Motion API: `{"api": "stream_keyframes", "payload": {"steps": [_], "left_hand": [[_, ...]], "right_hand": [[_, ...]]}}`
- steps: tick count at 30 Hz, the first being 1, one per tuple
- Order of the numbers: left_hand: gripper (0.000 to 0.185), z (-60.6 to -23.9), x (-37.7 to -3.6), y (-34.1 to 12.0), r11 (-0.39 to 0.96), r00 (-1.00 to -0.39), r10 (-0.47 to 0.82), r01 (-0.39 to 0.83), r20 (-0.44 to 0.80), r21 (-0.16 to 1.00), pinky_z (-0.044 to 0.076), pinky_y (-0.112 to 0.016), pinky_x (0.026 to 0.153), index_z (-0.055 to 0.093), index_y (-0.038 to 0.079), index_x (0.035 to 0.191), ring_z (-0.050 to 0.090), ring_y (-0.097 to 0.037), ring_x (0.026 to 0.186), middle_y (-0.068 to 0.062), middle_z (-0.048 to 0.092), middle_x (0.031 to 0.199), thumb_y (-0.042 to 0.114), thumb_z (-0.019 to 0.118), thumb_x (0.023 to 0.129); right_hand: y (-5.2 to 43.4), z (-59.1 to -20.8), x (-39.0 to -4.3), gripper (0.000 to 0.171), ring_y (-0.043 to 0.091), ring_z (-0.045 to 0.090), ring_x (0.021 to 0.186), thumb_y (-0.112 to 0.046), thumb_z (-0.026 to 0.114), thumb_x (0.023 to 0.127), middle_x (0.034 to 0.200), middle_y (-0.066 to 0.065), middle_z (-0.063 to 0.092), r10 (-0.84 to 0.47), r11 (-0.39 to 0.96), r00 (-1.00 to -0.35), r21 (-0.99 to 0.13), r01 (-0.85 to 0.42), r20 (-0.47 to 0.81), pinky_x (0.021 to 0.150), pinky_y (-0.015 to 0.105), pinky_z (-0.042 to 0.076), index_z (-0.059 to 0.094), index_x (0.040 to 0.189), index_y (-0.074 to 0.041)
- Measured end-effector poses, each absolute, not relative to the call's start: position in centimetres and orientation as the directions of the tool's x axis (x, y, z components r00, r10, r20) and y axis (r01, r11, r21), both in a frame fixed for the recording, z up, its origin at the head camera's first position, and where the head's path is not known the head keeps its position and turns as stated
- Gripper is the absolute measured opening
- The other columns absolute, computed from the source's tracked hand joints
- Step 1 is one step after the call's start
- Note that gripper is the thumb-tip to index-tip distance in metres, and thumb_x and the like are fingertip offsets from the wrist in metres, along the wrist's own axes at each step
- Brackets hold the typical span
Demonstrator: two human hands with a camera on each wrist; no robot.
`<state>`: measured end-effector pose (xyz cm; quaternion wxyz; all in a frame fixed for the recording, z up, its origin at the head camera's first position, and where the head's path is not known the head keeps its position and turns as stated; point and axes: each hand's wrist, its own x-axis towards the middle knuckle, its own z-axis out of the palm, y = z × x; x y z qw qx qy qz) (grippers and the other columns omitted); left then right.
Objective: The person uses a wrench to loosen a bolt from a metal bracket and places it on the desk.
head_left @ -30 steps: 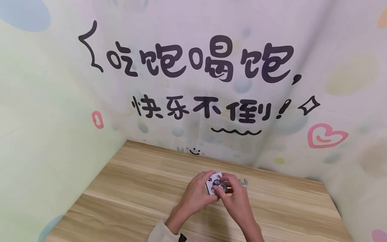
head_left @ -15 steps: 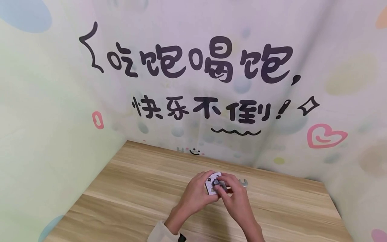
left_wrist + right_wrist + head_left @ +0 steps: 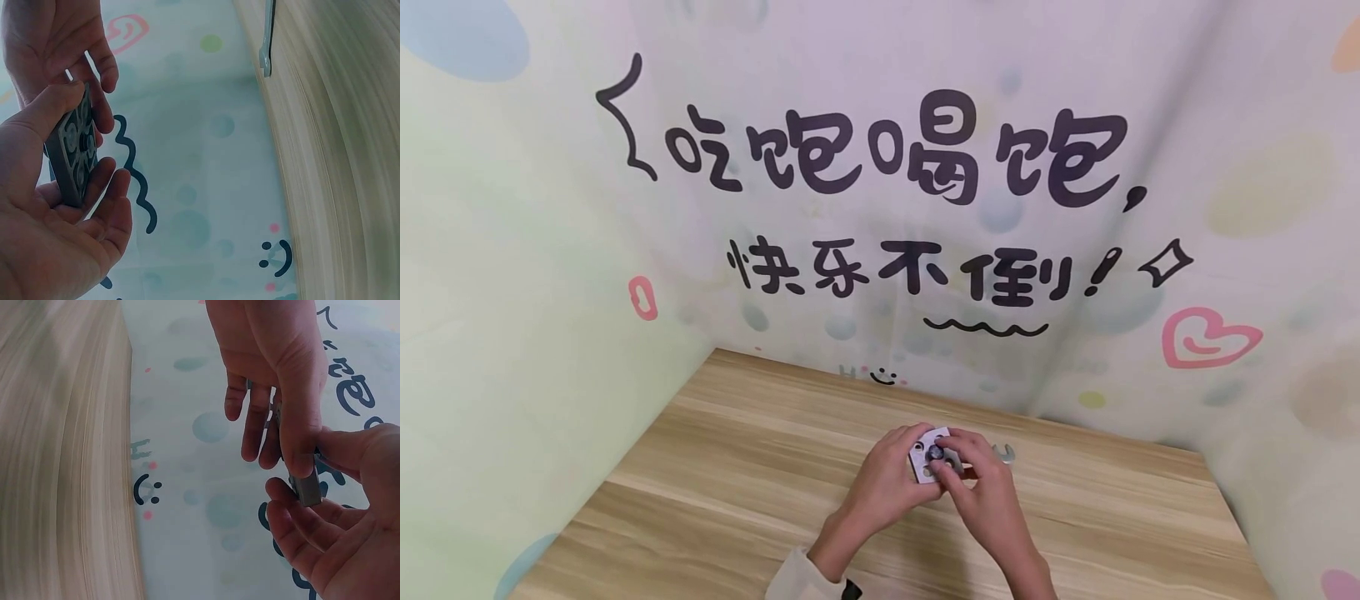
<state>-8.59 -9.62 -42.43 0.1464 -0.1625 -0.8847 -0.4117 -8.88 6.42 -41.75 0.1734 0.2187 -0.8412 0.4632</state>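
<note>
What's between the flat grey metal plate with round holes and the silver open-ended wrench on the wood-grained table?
The head view shows the person's bare right hand there, between plate and wrench, partly hiding the wrench.

From where I stand: head view bright, soft, even. Light looks to be from above; diffuse shadow (image 3: 934,542) on the table (image 3: 737,467), just below the gap between left hand (image 3: 889,473) and right hand (image 3: 988,477). Metal plate (image 3: 922,462) between them reads pale, fine detail soft. Wall (image 3: 865,215) beyond the hands carries a grey shaded band slanting up and right of the right hand. Both wrist views dim, cool teal cast; hands dark against brighter wall. Plate murky there. Table grain bows well right of the left hand: lens distortion.
</note>
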Motion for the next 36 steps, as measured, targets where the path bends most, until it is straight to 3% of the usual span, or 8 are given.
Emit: {"api": "stream_keyframes", "payload": {"steps": [9, 16, 28, 36], "left_hand": [[0.057, -42.41, -8.64, -9.53, 0.610, -0.912, 0.164, 0.394, 0.377, 0.688, 0.049, -0.028, 0.081, 0.061, 0.019, 0.123, 0.057, -0.011, 0.097, 0.003, 0.066, 0.111, 0.028, 0.086, 0.073], [0.061, -42.51, -8.65, -9.58, 0.612, -0.913, 0.157, 0.388, 0.375, 0.689, 0.049, -0.028, 0.081, 0.060, 0.018, 0.127, 0.057, -0.011, 0.097, 0.002, 0.066, 0.113, 0.025, 0.086, 0.072], [0.062, -42.40, -8.65, -9.35, 0.606, -0.915, 0.165, 0.388, 0.368, 0.694, 0.049, -0.028, 0.082, 0.060, 0.019, 0.128, 0.056, -0.011, 0.098, 0.001, 0.066, 0.114, 0.024, 0.086, 0.072], [0.062, -42.39, -8.70, -9.39, 0.609, -0.909, 0.161, 0.398, 0.385, 0.686, 0.049, -0.028, 0.081, 0.060, 0.018, 0.127, 0.058, -0.012, 0.098, 0.001, 0.066, 0.114, 0.023, 0.087, 0.071]], "right_hand": [[6.47, -41.78, -9.01, 0.029, 0.024, 0.065, 0.098, 0.002, 0.074, 0.084, 0.118, 0.011, 0.066, -0.240, 0.487, -0.793, -0.637, -0.597, 0.560, 0.062, 0.022, 0.052, 0.073, 0.110, -0.009], [6.47, -41.62, -8.70, 0.042, 0.018, 0.068, 0.089, -0.002, 0.076, 0.084, 0.115, 0.007, 0.067, -0.208, 0.464, -0.883, -0.752, -0.468, 0.421, 0.068, 0.025, 0.056, 0.062, 0.123, -0.008], [5.96, -41.51, -8.70, 0.023, 0.014, 0.066, 0.081, -0.004, 0.080, 0.080, 0.117, 0.010, 0.068, -0.121, 0.467, -0.893, -0.769, -0.437, 0.434, 0.066, 0.025, 0.055, 0.063, 0.094, -0.011], [6.19, -41.66, -8.83, 0.021, 0.015, 0.067, 0.083, -0.003, 0.078, 0.082, 0.118, 0.012, 0.067, -0.159, 0.462, -0.861, -0.734, -0.498, 0.484, 0.064, 0.025, 0.056, 0.067, 0.098, -0.011]]}}
